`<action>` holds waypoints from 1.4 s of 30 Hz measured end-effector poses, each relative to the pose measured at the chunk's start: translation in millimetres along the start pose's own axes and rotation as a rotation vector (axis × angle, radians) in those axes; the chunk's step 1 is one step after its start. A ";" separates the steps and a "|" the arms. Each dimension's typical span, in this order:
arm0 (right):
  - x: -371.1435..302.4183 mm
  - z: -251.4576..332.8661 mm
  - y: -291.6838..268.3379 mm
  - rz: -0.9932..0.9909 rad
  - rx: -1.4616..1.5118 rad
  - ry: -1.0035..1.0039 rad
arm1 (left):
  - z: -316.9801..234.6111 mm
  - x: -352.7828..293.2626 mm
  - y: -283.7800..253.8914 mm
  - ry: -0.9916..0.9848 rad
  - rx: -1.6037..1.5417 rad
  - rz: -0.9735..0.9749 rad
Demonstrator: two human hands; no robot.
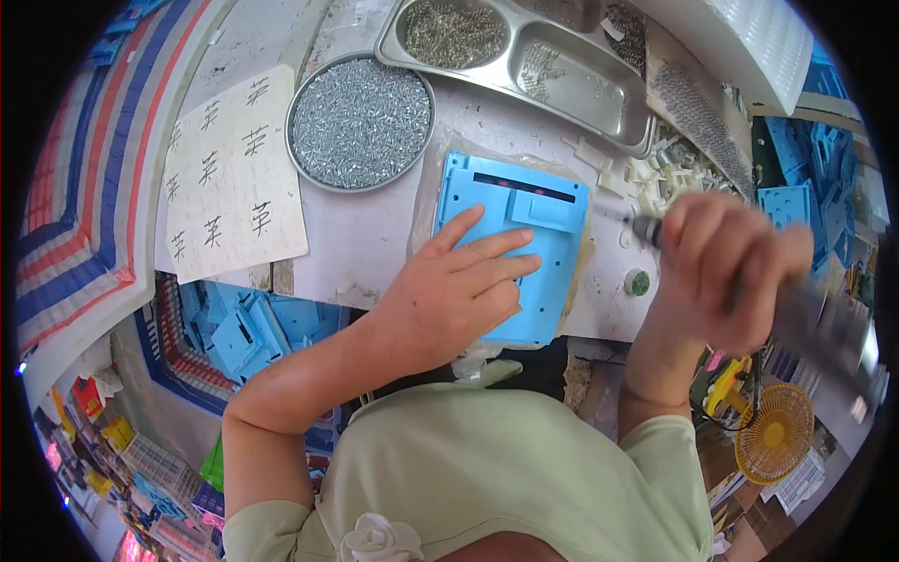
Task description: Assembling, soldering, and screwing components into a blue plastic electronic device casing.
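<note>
A blue plastic housing (552,272) with a dark slot near its far edge and several small holes lies on a plastic sheet at the table's near edge. Spread flat across its left part, my left hand (459,295) presses on it with the fingers apart. My right hand (726,262) is closed around a dark electric screwdriver (805,318), raised to the right of the housing. The tool's tip (609,215) points left toward the housing and appears apart from it. Motion blurs the right hand and the tool.
A round metal dish (361,122) heaped with screws and a steel tray (646,131) of small metal parts stand beyond. White plastic pieces (674,169) and a small green round thing (637,282) lie right. Handwritten paper (229,187) lies left, above a crate of blue housings (248,337).
</note>
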State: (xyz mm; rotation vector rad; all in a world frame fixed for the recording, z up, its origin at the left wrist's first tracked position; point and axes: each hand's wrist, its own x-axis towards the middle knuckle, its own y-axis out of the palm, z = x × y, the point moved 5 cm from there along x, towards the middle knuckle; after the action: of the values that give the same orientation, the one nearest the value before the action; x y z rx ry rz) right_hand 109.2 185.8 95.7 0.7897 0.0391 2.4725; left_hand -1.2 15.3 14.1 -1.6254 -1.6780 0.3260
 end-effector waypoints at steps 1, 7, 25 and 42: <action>3.3 -7.4 -2.1 -0.042 -0.038 -0.006 | -1.2 -1.1 0.8 -0.002 0.006 0.005; 5.3 -38.3 2.0 -0.024 -0.089 0.049 | -0.7 -3.4 3.0 -0.034 -0.018 -0.004; -37.6 3.0 29.5 -0.011 -0.092 0.124 | -2.3 0.6 0.6 -0.062 -0.020 -0.018; 6.9 -33.0 3.6 0.079 -0.093 0.076 | -1.9 -1.5 1.9 -0.054 -0.030 -0.002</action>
State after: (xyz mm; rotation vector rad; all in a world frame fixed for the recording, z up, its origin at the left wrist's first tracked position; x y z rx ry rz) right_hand 84.7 190.6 72.7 0.6691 -0.0803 2.5578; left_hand 1.3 13.5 13.6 -1.6496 -1.7321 0.3482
